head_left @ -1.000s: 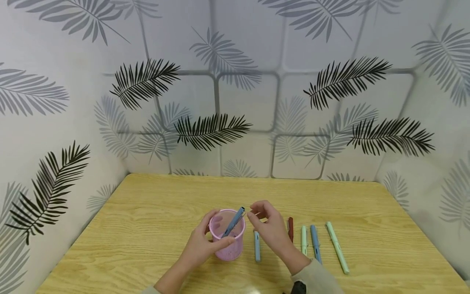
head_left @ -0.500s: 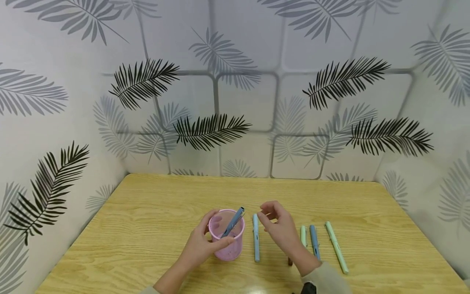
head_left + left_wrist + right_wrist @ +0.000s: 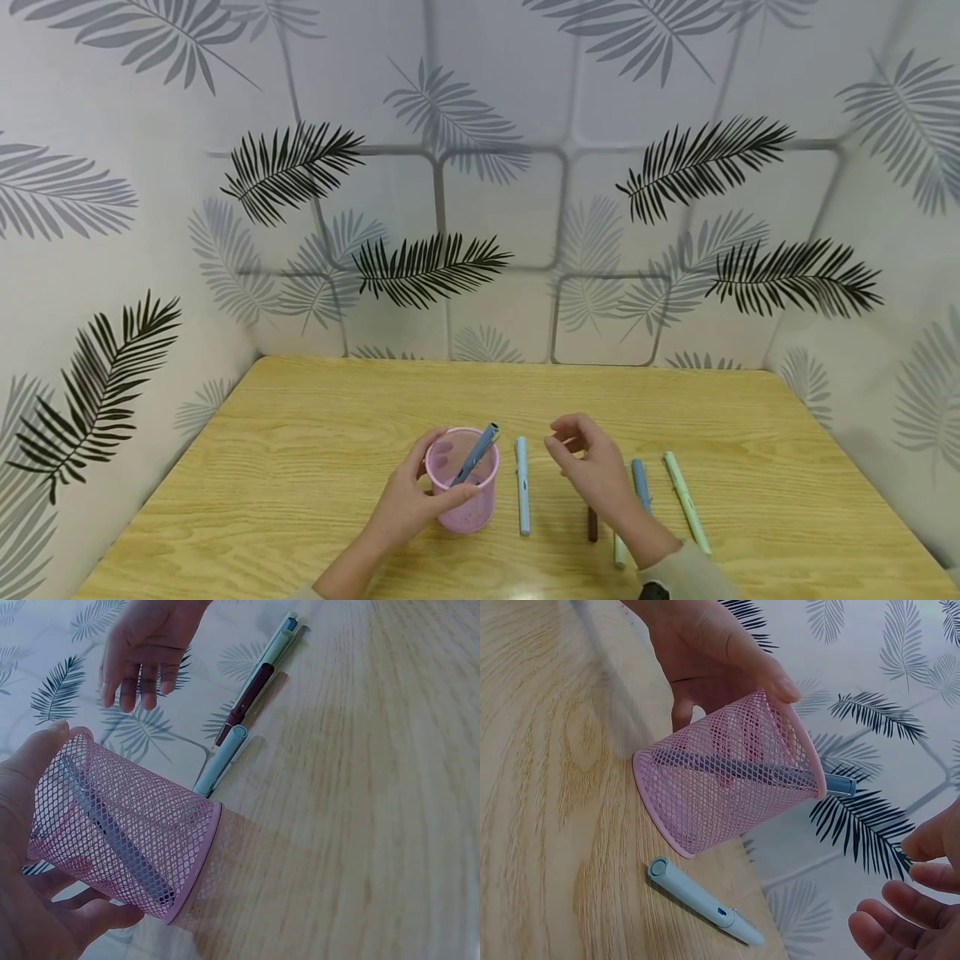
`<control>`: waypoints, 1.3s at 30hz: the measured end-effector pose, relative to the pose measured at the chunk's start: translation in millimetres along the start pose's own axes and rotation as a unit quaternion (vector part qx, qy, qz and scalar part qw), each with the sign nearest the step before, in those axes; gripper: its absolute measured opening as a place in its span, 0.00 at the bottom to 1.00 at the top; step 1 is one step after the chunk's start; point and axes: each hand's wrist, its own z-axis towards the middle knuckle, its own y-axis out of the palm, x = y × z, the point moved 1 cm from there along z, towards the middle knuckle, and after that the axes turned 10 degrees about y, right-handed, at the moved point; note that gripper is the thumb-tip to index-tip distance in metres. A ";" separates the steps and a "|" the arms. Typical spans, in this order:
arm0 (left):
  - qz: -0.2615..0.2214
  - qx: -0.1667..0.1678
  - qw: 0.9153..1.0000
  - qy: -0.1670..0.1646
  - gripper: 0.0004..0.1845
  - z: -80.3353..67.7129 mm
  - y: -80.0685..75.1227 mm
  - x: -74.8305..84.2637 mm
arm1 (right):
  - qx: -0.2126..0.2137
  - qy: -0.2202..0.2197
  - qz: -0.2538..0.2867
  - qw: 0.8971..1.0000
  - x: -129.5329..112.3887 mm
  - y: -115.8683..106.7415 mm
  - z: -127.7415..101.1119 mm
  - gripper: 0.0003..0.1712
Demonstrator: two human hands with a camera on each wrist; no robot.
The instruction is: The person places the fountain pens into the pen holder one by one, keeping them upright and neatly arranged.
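My left hand (image 3: 408,502) holds a pink mesh pen cup (image 3: 476,510), thumb on the near side and fingers around the far side. Inside the cup a dark blue pen (image 3: 477,454) leans, its capped end sticking out past the rim. My right hand (image 3: 592,471) hovers above the table to the right of the cup, fingers loosely bent with nothing between them. A light blue pen (image 3: 522,487) lies between the cup and that hand. Beneath the right hand and wrist, a dark red pen (image 3: 592,525) is partly hidden.
Right of the dark red pen lie a pale green pen (image 3: 619,552), mostly covered by the right forearm, a blue pen (image 3: 641,482) and another pale green pen (image 3: 686,502). The wooden table (image 3: 337,417) meets a leaf-patterned backdrop (image 3: 502,325) behind and at the sides.
My right hand has moved away from the cup to the right, uncovering the light blue pen and passing over the dark red one. The left hand and cup stay in place.
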 end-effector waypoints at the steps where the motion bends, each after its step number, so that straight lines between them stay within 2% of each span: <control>1: -0.001 0.000 1.000 0.000 0.44 0.0 0.0 -0.4 | 0.001 0.000 -0.004 1.000 -0.2 -1.4 -0.6 0.10; 4: -0.004 -0.001 1.000 0.000 0.44 0.1 -0.2 -1.3 | 0.002 0.007 -0.009 1.000 -0.5 -5.8 -3.1 0.10; 9: -0.006 -0.003 1.000 0.000 0.43 0.2 -0.6 -1.7 | -0.004 0.017 -0.006 1.000 14.0 -12.0 -0.3 0.09; 29: -0.002 -0.004 1.000 0.002 0.44 -0.4 -0.4 -2.9 | 0.018 0.041 -0.028 0.999 30.0 -40.5 -4.8 0.12; 39: 0.000 -0.002 1.000 -0.001 0.44 -0.2 -0.7 -2.7 | 0.025 0.043 -0.061 0.997 31.9 -54.1 -8.6 0.16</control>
